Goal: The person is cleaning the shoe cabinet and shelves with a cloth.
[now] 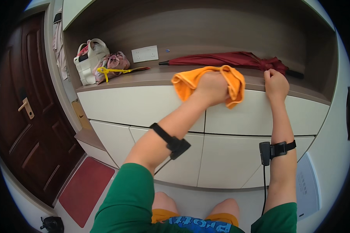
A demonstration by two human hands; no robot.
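Observation:
My left hand (214,87) is closed around a bunched orange cloth (187,80), which lies over the front edge of the shelf (151,78). Along the shelf's back rests a folded dark red umbrella (215,59), its black tip to the left and its black handle (295,74) to the right. With thumb and finger together, my right hand (277,84) grips the umbrella's gathered fabric near the handle end. The fingertips there are partly hidden by the hand itself.
To the left on the shelf stand a white handbag (86,68), a patterned drawstring pouch (116,61) and a yellow strap-like item (114,70). A white wall socket (145,54) sits behind. Cream cabinet fronts (163,104) lie below; a brown door (32,139) and red mat (86,190) are left.

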